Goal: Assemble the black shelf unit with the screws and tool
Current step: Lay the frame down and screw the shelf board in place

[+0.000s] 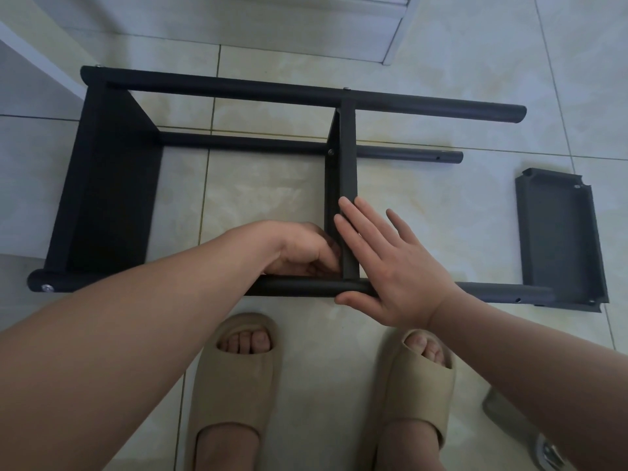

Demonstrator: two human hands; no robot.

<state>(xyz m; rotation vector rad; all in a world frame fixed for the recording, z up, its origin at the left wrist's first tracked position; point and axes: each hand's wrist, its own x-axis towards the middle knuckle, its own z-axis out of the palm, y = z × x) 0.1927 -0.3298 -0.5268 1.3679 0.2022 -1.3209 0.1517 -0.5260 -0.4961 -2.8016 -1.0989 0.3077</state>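
While the black metal shelf unit (217,93) lies on its side on the pale tiled floor (265,192), the work is at its middle black shelf panel (348,158), where that panel meets the near round black pole (306,287). The right hand (390,263) is spread flat, fingers straight, pressing on the panel's edge with the thumb along the pole. The left hand (299,248) is curled into the inside corner of that joint; whether its fingers pinch a screw or a tool is hidden.

The step looks like fixing this corner, since the panel's far corners already show screw heads and the black end panel (112,185) at the left is attached. The next move probably calls for keeping the panel square so hole meets hole, then driving the screw without slip.

A loose dark grey shelf tray (560,239) leans at the pole's free right end, apart from both hands. Open floor lies between the poles. The beige slippers (234,379) stand just beside the near pole, so room towards the body is tight.
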